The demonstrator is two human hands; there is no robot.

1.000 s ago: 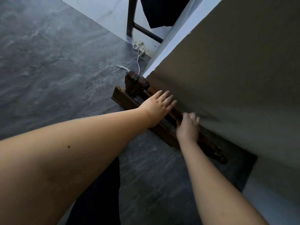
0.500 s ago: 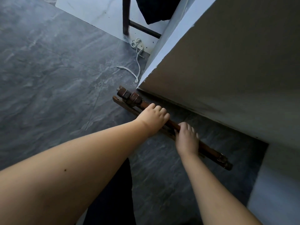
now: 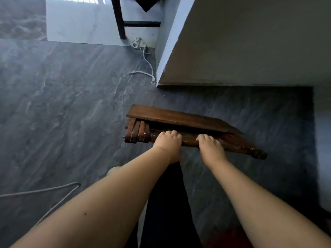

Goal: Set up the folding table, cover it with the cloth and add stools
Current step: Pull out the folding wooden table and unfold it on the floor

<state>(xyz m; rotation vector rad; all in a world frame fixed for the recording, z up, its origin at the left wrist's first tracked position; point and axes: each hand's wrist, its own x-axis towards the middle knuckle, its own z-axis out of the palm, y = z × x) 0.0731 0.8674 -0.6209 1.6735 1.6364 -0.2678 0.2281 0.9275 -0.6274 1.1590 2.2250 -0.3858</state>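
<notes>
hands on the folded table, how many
2. The left hand grips the table's near edge toward its left end. The right hand grips the same edge just to its right, near the middle. No other hand shows.

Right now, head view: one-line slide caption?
The left hand and right hand grip the folded wooden table near a wall, over dark floor.
</notes>
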